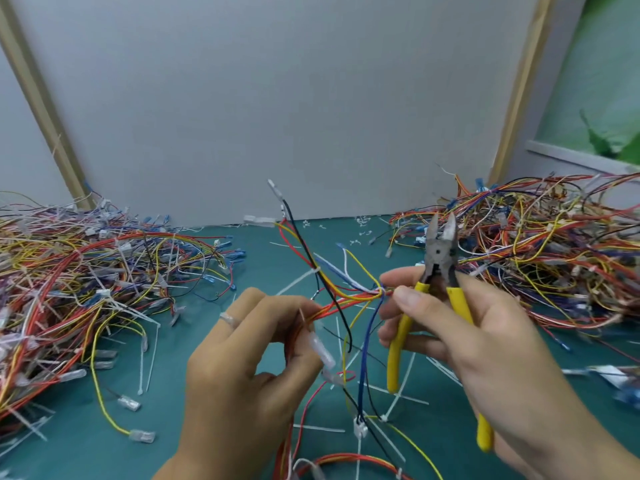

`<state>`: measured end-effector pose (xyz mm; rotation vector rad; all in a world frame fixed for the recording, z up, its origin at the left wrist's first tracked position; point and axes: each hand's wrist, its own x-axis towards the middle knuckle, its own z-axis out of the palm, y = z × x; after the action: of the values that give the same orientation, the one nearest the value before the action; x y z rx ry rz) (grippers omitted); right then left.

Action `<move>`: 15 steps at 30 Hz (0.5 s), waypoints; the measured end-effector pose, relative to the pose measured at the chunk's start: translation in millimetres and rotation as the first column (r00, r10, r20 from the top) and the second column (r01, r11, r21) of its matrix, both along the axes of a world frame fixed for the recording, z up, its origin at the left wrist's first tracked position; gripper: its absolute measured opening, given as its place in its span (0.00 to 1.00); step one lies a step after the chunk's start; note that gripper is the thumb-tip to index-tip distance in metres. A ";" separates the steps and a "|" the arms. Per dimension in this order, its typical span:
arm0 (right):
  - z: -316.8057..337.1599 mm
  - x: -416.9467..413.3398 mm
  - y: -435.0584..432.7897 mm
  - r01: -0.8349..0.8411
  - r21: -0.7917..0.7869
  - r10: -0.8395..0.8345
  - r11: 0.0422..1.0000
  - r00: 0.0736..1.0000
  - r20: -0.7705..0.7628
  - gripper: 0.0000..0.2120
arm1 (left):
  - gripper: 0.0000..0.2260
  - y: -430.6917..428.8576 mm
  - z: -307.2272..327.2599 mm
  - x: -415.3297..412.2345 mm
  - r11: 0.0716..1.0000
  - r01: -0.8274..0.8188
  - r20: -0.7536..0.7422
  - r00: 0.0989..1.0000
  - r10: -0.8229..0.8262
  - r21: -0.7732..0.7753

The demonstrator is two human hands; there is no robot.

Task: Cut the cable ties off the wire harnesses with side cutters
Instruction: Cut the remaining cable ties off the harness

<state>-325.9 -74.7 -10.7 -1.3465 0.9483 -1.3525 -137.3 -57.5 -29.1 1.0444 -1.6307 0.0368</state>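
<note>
right hand (467, 341): curled round the yellow handles of the cutters (440, 254), blades apart and pointing up, away from the wires; judged parked so no wire gets nicked while the bundle is sorted
left hand (242, 358): pinches the harness (346, 297), likely pulling it taut so a tie stands clear
harness: strung between both hands above the tabletop (86, 445) middle
tie (316, 270): white, uncut, on the harness beyond the left fingertips
cut ties (398, 393): strewn on the tabletop beneath the hands
piles (86, 289): harness heaps at left and right edges, probably done and undone; cannot tell which is which
</note>
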 end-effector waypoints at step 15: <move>-1.2 -1.6 -3.6 0.037 -0.053 -0.029 0.998 0.989 0.148 0.16 | 0.08 -3.4 -9.6 0.4 0.993 0.053 0.273 0.962 -0.022 -0.103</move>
<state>-327.5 -78.3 -11.9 -1.2582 0.8422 -1.4912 -136.9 -60.9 -38.7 0.9546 -1.8735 0.2519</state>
